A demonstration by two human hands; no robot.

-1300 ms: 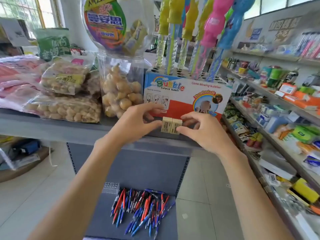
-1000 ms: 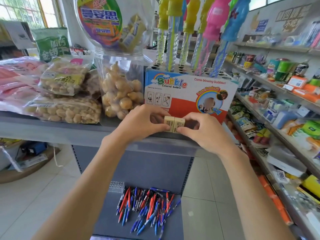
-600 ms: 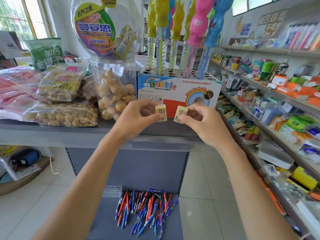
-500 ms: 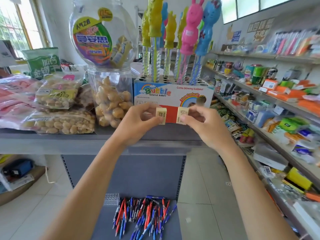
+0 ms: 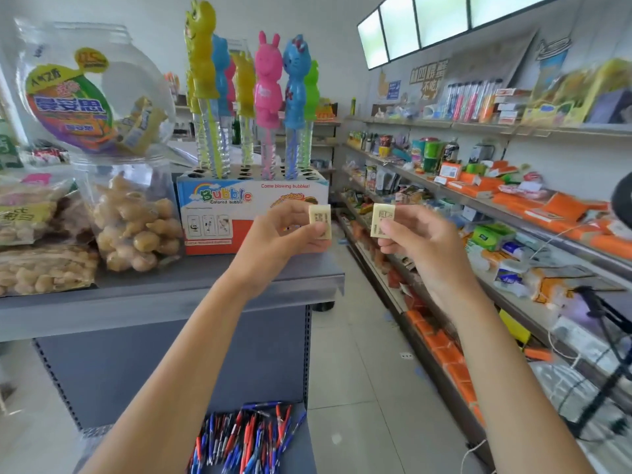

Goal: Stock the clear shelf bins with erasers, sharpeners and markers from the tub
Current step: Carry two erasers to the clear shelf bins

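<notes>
**Two erasers, one held up in each hand**

My left hand [image 5: 284, 236] pinches the left eraser [image 5: 320, 218] between the thumb in front and the curled fingers behind. The small cream block stands upright with its printed face toward me. My right hand [image 5: 415, 242] pinches the right eraser [image 5: 383, 220] in the same way, its upper half standing free above the thumb. The two erasers are level with each other and apart, with open space between them.

Both are raised in front of the grey counter [image 5: 171, 295]. The left eraser shows against the right end of the bubble box [image 5: 219, 203]; the right eraser shows against the aisle beyond. The box stands on the counter, and bubble wands [image 5: 268, 97] with animal tops stand upright in its holes. Just left of the box is a clear jar [image 5: 131, 217] of pale brown snacks, with bags of nuts [image 5: 44, 271] further left. Below my forearms, red and blue pens [image 5: 246, 439] lie heaped on a lower shelf. Long wall shelves [image 5: 513, 213] packed with goods run along the right; much there is blurred.
</notes>
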